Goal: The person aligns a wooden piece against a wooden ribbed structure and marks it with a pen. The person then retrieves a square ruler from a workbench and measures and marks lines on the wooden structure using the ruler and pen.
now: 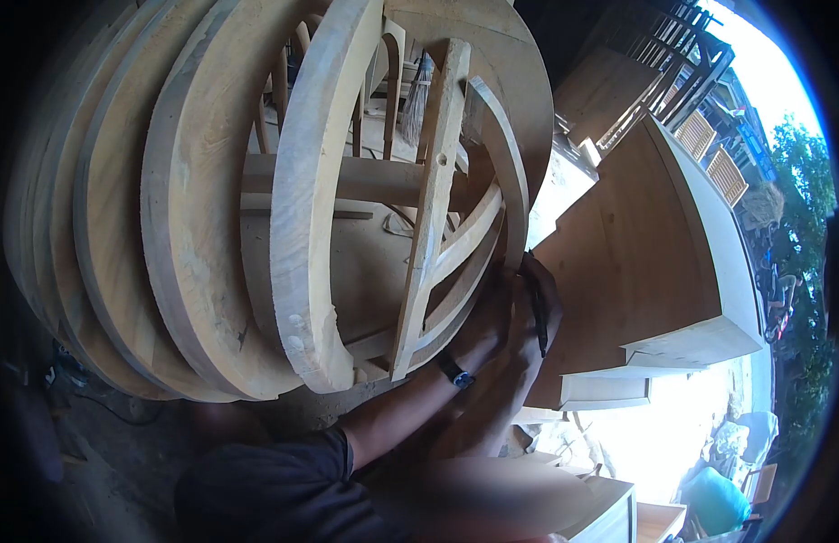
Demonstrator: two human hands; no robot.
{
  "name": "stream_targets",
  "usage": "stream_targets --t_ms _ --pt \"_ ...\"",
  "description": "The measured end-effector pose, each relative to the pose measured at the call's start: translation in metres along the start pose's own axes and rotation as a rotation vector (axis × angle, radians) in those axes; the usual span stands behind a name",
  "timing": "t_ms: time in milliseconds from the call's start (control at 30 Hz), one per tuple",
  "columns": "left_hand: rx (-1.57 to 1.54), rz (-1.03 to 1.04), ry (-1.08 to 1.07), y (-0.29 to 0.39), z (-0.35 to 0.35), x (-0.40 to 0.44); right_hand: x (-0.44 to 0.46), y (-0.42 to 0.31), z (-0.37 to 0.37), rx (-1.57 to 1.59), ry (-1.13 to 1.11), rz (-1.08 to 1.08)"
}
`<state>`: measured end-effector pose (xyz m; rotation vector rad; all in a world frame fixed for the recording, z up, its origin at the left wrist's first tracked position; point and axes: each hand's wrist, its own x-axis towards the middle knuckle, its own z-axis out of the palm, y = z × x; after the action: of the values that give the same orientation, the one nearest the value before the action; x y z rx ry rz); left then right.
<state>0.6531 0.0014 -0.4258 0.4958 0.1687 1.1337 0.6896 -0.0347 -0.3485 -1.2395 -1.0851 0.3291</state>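
Curved pale wood pieces form a rounded frame, with a thin curved slat (505, 136) at its right side. My left hand (492, 312), below a wrist with a dark watch (457, 374), is at the lower end of this slat; its fingers are mostly hidden. Close beside it, my right hand (539, 294) is closed around a thin dark pen-like stick (540, 324), near the same slat end. A straight wooden bar (435, 181) with a small hole crosses the frame just left of the hands.
Large curved wooden ribs (302, 190) stand in a row on the left. A big brown wooden panel piece (636, 262) with pale edges is to the right. Drawer-like boxes (609, 511) and a teal object (714, 500) lie at the lower right.
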Motion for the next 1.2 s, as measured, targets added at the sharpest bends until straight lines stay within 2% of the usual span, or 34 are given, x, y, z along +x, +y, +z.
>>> stream_targets --t_ms 133,167,267,600,733,833,933,1033,1133,1167,1200 --pt "0.075 0.008 0.168 0.015 0.017 -0.004 0.002 -0.009 0.000 -0.070 -0.048 -0.069" --pt "-0.087 -0.024 0.129 0.014 0.015 -0.003 0.002 -0.010 0.000 -0.070 -0.050 -0.088" --pt "-0.270 -0.065 0.077 0.015 0.015 -0.004 0.002 -0.002 -0.001 -0.033 -0.036 -0.055" --pt "-0.032 -0.020 0.076 0.014 0.011 -0.006 0.002 -0.001 0.000 -0.025 -0.027 -0.034" --pt "0.009 -0.029 0.096 0.011 0.008 -0.005 0.002 -0.015 0.001 -0.132 -0.036 -0.081" --pt "0.166 0.075 0.068 0.011 0.009 -0.004 0.003 -0.020 0.003 -0.124 -0.027 -0.074" --pt "-0.084 -0.060 0.138 0.008 0.007 0.002 0.003 -0.020 0.003 -0.117 -0.022 -0.061" --pt "-0.077 0.012 0.080 -0.004 -0.007 0.008 0.003 -0.016 0.002 -0.150 -0.016 -0.051" --pt "-0.136 -0.018 0.059 -0.008 -0.007 0.008 0.002 -0.015 0.001 -0.185 -0.008 -0.035" --pt "0.132 0.118 0.021 -0.007 -0.007 0.006 0.002 -0.015 0.001 -0.189 -0.005 -0.026" --pt "0.267 0.184 -0.003 -0.008 -0.009 0.005 0.002 -0.015 0.001 -0.189 -0.005 -0.028"
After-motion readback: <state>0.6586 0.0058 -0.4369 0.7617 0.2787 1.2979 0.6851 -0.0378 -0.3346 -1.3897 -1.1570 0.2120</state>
